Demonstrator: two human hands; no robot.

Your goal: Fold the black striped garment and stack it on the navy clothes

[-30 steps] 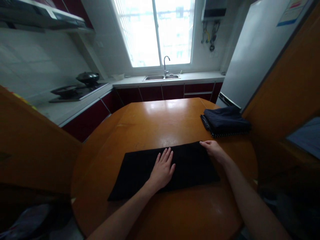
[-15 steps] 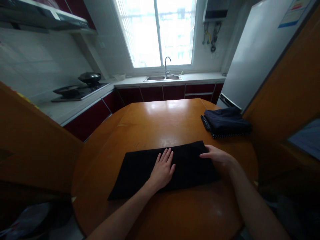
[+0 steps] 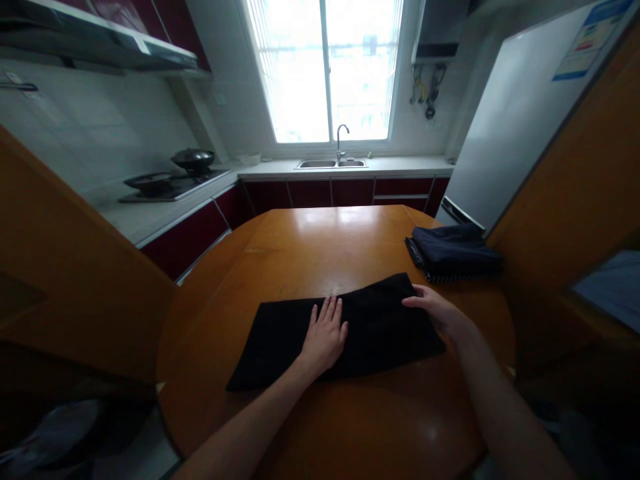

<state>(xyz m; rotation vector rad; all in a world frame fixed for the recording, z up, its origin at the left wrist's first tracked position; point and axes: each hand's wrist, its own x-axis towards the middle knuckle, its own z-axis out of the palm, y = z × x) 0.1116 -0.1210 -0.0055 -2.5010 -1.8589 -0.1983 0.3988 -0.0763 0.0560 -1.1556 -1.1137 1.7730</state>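
Observation:
A black cloth, folded into a long flat strip, lies across the round wooden table. My left hand rests flat on the middle of the cloth, fingers together and stretched out. My right hand lies at the cloth's right end near its far corner, fingers extended over the fabric edge; I cannot make out whether it pinches the cloth.
A folded dark blue garment sits on the table's far right. Behind stand red cabinets, a sink under a window, a stove with pans at left and a white fridge at right. Wooden panels flank both sides.
My right hand has slid from the cloth's far right corner a little inward along the right end. The left hand has stayed put. The view has shifted slightly.

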